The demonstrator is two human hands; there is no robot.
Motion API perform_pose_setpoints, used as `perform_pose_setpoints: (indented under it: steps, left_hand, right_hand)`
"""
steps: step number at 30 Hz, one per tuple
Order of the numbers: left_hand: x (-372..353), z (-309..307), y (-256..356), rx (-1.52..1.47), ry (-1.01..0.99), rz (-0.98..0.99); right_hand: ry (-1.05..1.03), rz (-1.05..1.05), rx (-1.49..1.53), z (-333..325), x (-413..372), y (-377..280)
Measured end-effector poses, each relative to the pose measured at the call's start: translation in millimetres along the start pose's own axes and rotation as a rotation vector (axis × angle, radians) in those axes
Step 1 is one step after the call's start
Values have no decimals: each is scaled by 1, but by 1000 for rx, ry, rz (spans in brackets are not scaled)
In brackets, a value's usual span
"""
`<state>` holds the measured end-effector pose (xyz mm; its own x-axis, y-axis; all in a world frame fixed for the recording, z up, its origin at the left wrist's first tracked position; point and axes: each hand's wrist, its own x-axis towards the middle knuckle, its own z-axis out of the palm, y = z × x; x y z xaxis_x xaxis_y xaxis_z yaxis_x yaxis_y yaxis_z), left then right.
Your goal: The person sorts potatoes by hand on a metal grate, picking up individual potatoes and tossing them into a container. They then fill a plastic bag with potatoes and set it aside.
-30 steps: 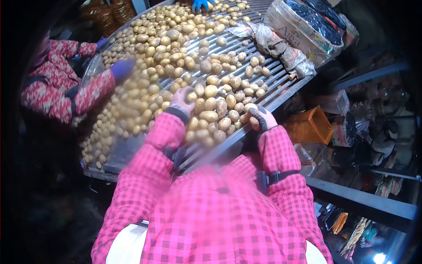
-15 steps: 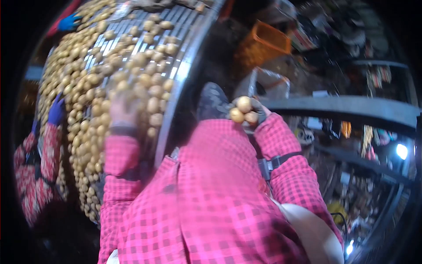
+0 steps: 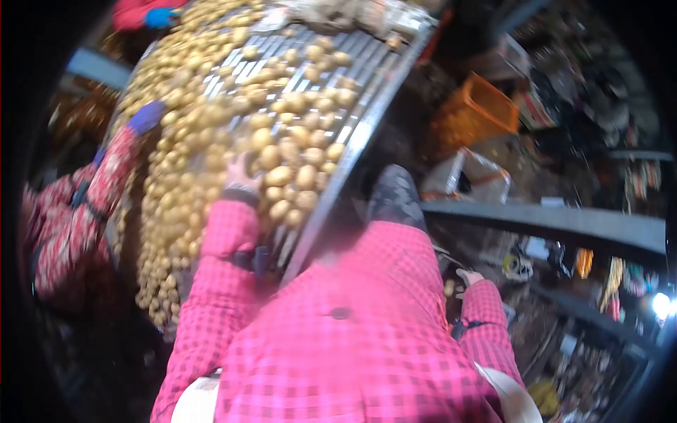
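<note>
Yellow-brown potatoes [image 3: 278,175] cover much of a slatted metal table [image 3: 367,77]. Over them, at the near side, is my left hand [image 3: 242,171], fingers apart and somewhat blurred; it is among the potatoes, and no potato shows gripped in it. My right hand [image 3: 467,278] is low on the right, beside my thigh, with its fingers apart. Just left of those fingers a small pale potato [image 3: 449,287] shows, seemingly loose from the hand. What lies beneath the right hand is dark and hard to make out.
Across the table a co-worker's purple-gloved hand [image 3: 147,118] reaches to the potatoes; another person's blue glove [image 3: 161,17] is farther back. Sacks [image 3: 338,15] lie at the table's far end. To the right are an orange crate [image 3: 486,106], a plastic bag [image 3: 486,176] and a metal beam [image 3: 564,217].
My right hand has dropped down and right, and the three potatoes it held have left it. My left hand stays over the potatoes. The whole view has shifted.
</note>
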<state>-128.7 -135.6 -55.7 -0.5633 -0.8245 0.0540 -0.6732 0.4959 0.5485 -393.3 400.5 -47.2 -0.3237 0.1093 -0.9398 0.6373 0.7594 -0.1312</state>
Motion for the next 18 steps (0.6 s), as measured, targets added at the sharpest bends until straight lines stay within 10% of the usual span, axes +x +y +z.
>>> perform_pose_setpoints:
  steps: [8, 10, 12, 15, 18]
  left_hand:
    - [-42, -42, -19, -1176, 53, -411]
    - [-65, -24, -51, -1288, 34, -102]
    - [-75, -14, -67, -1209, 24, -46]
    - [-94, -72, 10, -173, -51, -367]
    - [-98, -40, -33, -459, 19, -268]
  right_hand:
    - [-373, -1100, -302, 125, -96, -221]
    - [-364, -1209, -406, 184, -95, -253]
    - [-231, -1376, -675, 241, -123, -277]
    - [92, -1705, -1158, 315, -115, -299]
    - [377, -1529, -1495, 368, -119, -302]
